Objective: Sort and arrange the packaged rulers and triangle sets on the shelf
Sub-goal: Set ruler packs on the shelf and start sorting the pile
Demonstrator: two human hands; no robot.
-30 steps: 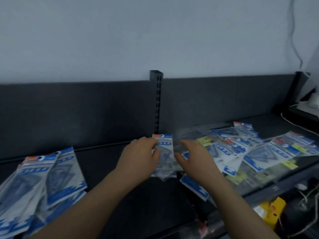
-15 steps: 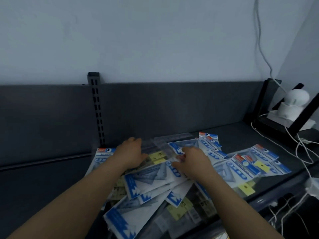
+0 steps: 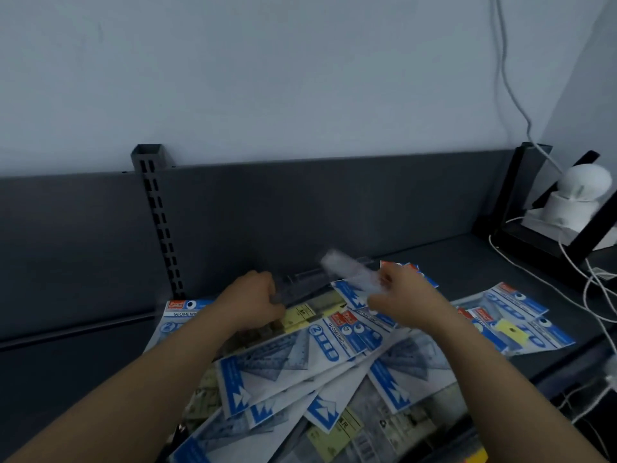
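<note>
A loose heap of blue-and-white triangle set packs [image 3: 300, 359] covers the dark shelf [image 3: 467, 259], mixed with clear ruler packs bearing yellow labels [image 3: 297, 317]. My right hand [image 3: 405, 295] grips a clear packaged ruler [image 3: 350, 270] and holds it lifted above the heap; it is blurred by motion. My left hand [image 3: 253, 300] is curled at the heap's back left, its fingers round the end of another clear ruler pack [image 3: 300, 285] lying against the back panel. More triangle set packs [image 3: 521, 322] lie spread to the right.
A slotted upright [image 3: 157, 222] divides the grey back panel. At the far right a white dome device [image 3: 581, 192] sits on a black bracket, with white cables [image 3: 597, 289] trailing over the shelf. The shelf's front edge runs at lower right.
The view shifted right, from a left stack of packs to the main heap. My right hand lifted a clear ruler pack off the heap; my left hand closed on another at the back.
</note>
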